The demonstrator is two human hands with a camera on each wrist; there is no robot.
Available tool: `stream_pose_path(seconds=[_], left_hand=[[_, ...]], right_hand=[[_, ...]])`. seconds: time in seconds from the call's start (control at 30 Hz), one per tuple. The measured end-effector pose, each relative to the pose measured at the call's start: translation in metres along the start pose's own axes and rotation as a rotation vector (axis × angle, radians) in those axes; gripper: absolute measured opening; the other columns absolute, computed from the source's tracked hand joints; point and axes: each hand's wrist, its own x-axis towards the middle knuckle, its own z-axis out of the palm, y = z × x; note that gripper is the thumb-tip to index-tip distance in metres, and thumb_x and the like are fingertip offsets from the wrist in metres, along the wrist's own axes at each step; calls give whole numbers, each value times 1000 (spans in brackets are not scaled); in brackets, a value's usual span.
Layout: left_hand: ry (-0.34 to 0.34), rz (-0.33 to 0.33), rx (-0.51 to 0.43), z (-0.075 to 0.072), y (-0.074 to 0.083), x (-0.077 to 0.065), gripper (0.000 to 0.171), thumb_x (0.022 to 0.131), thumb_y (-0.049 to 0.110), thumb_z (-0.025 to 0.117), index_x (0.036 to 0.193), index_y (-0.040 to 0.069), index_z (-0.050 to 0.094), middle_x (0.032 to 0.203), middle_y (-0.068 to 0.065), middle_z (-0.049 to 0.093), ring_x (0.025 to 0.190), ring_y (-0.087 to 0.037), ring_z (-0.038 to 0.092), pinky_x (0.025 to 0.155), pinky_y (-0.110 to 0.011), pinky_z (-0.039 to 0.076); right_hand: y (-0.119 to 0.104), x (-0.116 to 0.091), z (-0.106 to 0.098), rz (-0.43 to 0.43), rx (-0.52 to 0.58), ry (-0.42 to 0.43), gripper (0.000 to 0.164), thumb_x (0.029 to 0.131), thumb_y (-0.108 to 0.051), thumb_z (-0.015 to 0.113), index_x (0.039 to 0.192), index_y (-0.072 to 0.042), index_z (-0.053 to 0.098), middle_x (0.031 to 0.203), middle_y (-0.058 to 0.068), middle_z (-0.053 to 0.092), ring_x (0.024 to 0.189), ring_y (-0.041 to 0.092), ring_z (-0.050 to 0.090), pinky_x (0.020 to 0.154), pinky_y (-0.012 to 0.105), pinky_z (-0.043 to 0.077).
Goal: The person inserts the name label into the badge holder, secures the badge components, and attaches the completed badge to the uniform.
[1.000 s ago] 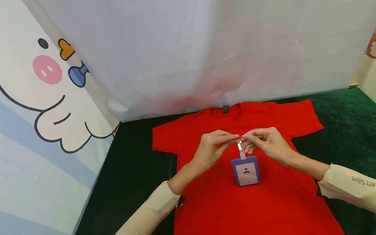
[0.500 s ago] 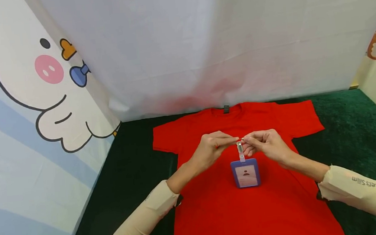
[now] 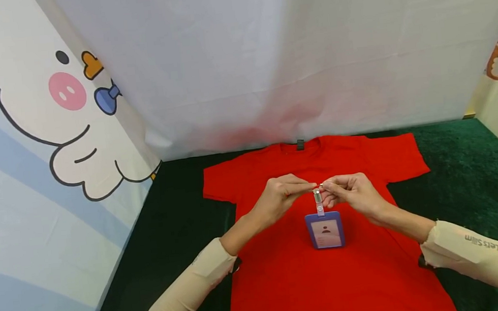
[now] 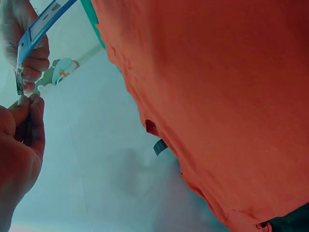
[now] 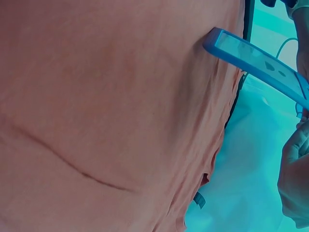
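A purple-blue badge holder [image 3: 325,230] with a card inside hangs upright over the red T-shirt [image 3: 331,286]. It hangs by a short strap from a metal clip [image 3: 317,197]. My left hand [image 3: 279,197] comes in from the left, its thumb and fingertips pinching the top end of the clip. From the other side my right hand [image 3: 353,193] pinches at the same spot, fingertips almost meeting those of the left. In the left wrist view the clip [image 4: 20,82] stands right at the left fingertips. The small part between the fingertips is mostly hidden.
The T-shirt lies spread flat on a dark green cloth [image 3: 449,157], its collar toward the back. A white curtain [image 3: 222,54] rises behind the table. Panels with cartoon prints [image 3: 67,91] stand at the left and right.
Both hands have lowered slightly, and the badge holder has dropped a little with them. The left thumb and fingers have drawn closer together. The T-shirt stays in place.
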Motion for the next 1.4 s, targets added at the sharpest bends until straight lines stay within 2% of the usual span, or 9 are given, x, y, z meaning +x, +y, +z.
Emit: stream_pose_path(seconds=[0.47, 0.8, 1.0, 1.2, 1.4], left_hand=[[-1, 3, -21, 0, -2, -1, 22, 92, -3, 69, 113, -4, 77, 105, -15, 78, 97, -24, 73, 87, -15, 57], [-1, 12, -25, 3, -4, -3, 26, 91, -5, 69, 116, -4, 75, 107, -16, 78, 96, -24, 73, 86, -15, 57], [37, -41, -21, 8, -4, -4, 29, 89, -2, 73, 118, -4, 74, 102, -15, 78, 94, -24, 75, 85, -15, 58], [101, -98, -63, 16, -7, -2, 29, 88, 2, 76, 116, -3, 75, 97, -15, 79, 87, -22, 77, 81, -13, 57], [98, -107, -53, 21, -11, 3, 27, 90, 3, 75, 117, -2, 75, 94, -13, 78, 80, -19, 73, 74, -10, 54]], right_hand=[[3, 0, 0, 25, 56, -11, 35, 104, -8, 58, 117, 24, 58, 88, -7, 77, 76, 6, 74, 75, 22, 62], [4, -3, 1, 89, 85, -18, 39, 105, -10, 57, 121, 25, 56, 90, -6, 77, 79, 9, 74, 78, 22, 62], [8, -2, -1, 110, 72, -12, 40, 104, -11, 58, 123, 24, 56, 90, -7, 78, 79, 8, 75, 79, 23, 62], [7, -2, -6, 130, 51, -25, 39, 104, -12, 60, 125, 21, 58, 91, -6, 79, 82, 10, 76, 81, 24, 62], [6, 1, -17, 207, 42, -40, 41, 103, -18, 61, 126, 16, 61, 94, -4, 79, 86, 11, 76, 83, 24, 61]])
